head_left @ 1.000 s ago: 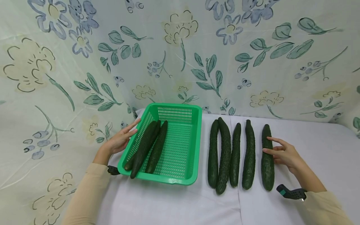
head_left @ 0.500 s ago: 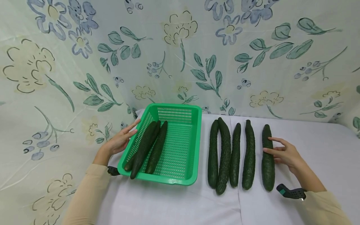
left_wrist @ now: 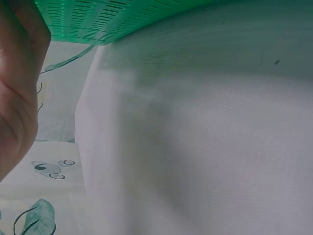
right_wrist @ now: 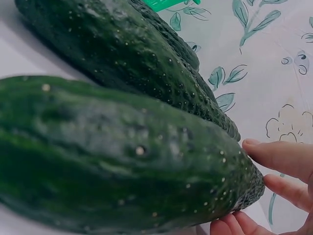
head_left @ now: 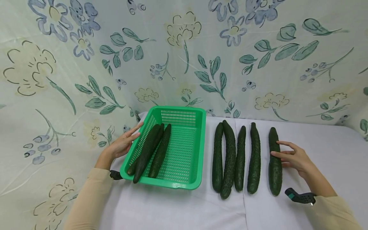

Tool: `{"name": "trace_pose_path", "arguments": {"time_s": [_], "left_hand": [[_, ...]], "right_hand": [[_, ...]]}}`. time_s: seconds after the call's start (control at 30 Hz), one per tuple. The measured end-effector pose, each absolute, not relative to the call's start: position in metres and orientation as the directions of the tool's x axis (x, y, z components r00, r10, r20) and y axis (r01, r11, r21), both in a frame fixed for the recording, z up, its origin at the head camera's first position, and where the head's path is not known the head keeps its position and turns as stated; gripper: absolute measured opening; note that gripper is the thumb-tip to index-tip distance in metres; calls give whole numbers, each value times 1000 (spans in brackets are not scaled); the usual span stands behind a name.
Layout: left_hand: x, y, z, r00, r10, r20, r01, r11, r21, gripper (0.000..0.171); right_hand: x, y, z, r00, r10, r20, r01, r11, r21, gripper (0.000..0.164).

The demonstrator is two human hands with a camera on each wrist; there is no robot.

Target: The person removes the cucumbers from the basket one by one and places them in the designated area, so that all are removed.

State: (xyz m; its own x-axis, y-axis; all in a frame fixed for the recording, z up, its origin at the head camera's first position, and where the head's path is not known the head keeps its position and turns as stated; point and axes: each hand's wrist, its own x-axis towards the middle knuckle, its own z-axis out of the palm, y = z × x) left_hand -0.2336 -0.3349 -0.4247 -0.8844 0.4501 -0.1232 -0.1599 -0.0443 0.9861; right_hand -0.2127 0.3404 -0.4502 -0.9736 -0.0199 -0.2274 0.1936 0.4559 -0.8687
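Observation:
At the right of the head view, my right hand pinches the rightmost cucumber near its middle, thumb on one side and fingers on the other. The right wrist view shows that cucumber up close, with fingertips at its far end and a second cucumber behind. My left hand lies along the left side of a green plastic basket, its fingers fairly straight against the wall. Inside, dark cucumbers lie at the left. In the left wrist view, part of the left hand shows beside the basket wall.
Between basket and right hand lie several more cucumbers in a row, pointing away from me. A white cloth covers the table. Behind it hangs a floral curtain, which also runs along the left side.
My right hand has shifted slightly to the right, and the rightmost cucumber has moved with it, widening its gap from the row. The left hand and basket look unchanged.

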Motion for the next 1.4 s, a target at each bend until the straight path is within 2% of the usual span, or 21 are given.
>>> {"name": "trace_pose_path", "arguments": {"time_s": [0.83, 0.93, 1.0, 1.17, 1.23, 1.33, 1.4], "left_hand": [[-233, -335, -425, -888, 441, -128, -160, -35, 987, 55], [-233, -334, -425, -888, 441, -130, -167, -46, 985, 55], [-233, -334, -425, -888, 440, -132, -170, -47, 984, 56], [-233, -334, -425, -891, 436, -128, -155, -25, 988, 55], [-234, -335, -426, -891, 437, -124, -148, -21, 989, 55], [-234, -335, -426, -888, 444, -120, -149, -30, 988, 56], [-235, -336, -426, -887, 446, -121, -153, -36, 988, 56]], "right_hand": [[-211, 349, -450, -980, 37, -197, 192, 455, -870, 80], [-212, 352, -447, -985, 36, -169, 168, 436, -884, 68], [-212, 354, -443, -988, 33, -152, 152, 422, -894, 54], [-213, 354, -432, -994, 27, -109, 110, 412, -905, 43], [-214, 352, -427, -996, 22, -89, 90, 416, -905, 48], [-216, 346, -417, -998, 14, -63, 63, 422, -904, 48], [-217, 341, -411, -999, 2, -45, 41, 441, -897, 54]]}}
